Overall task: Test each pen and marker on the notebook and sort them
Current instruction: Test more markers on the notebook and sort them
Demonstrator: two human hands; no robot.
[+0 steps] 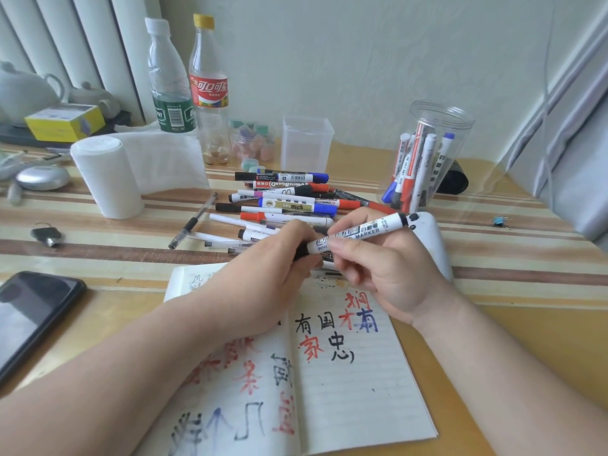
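Note:
Both hands hold one white whiteboard marker (pixel 365 232) with black ends above the top of the open notebook (pixel 355 383). My right hand (pixel 371 264) grips its barrel. My left hand (pixel 279 255) curls round its lower black end, which is mostly hidden. The notebook pages carry red, black and blue characters. A loose pile of pens and markers (pixel 283 202) lies just beyond the hands. A clear round jar (pixel 431 153) at the back right holds several markers upright.
An empty clear square cup (pixel 307 143) stands behind the pile. Two plastic bottles (pixel 187 83), a tissue roll (pixel 105 179), a black phone (pixel 29 317) at left, a key (pixel 47 236), and a white device (pixel 427 238) right of my hands.

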